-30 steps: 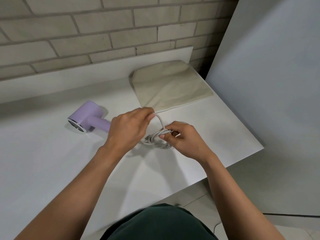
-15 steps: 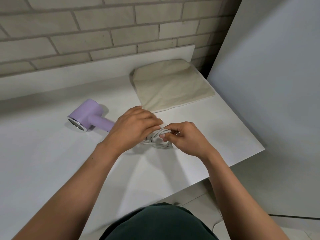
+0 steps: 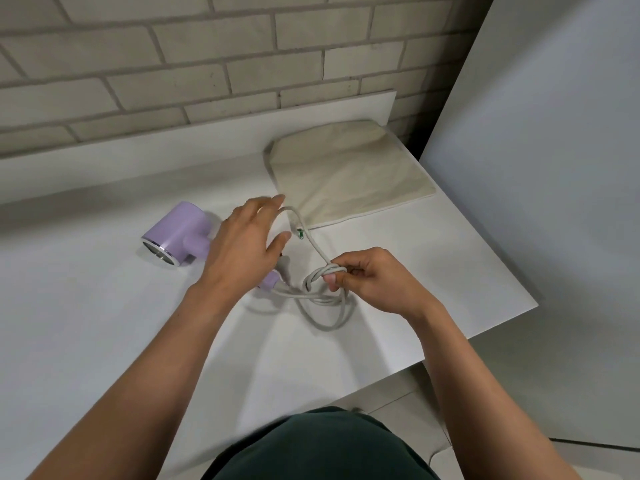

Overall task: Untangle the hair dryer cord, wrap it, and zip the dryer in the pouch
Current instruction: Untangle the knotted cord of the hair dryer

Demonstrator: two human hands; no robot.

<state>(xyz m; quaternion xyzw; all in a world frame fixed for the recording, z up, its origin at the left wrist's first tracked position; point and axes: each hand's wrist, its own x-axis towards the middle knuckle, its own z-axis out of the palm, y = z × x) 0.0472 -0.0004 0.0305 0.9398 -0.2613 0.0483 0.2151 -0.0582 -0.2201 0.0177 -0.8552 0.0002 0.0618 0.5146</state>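
A lilac hair dryer (image 3: 175, 233) lies on its side on the white table (image 3: 86, 323), its handle running under my left hand (image 3: 244, 247). Its grey cord (image 3: 323, 301) lies in tangled loops at the table's middle. My right hand (image 3: 372, 280) pinches the knotted loops at their top. One strand rises from that knot up to my left hand's fingers, which are spread and hook it near the fingertips. A flat beige pouch (image 3: 349, 174) rests behind the hands, its zipper pull (image 3: 300, 233) at the near edge.
A brick wall (image 3: 207, 64) stands behind the table. A large white panel (image 3: 554, 168) leans at the right, past the table's right edge. The floor shows below the near right corner of the table.
My left hand has lifted up and back from the knot, drawing one strand out into a long loop. The tight bundle has loosened into open loops. My right hand stays on the knot.
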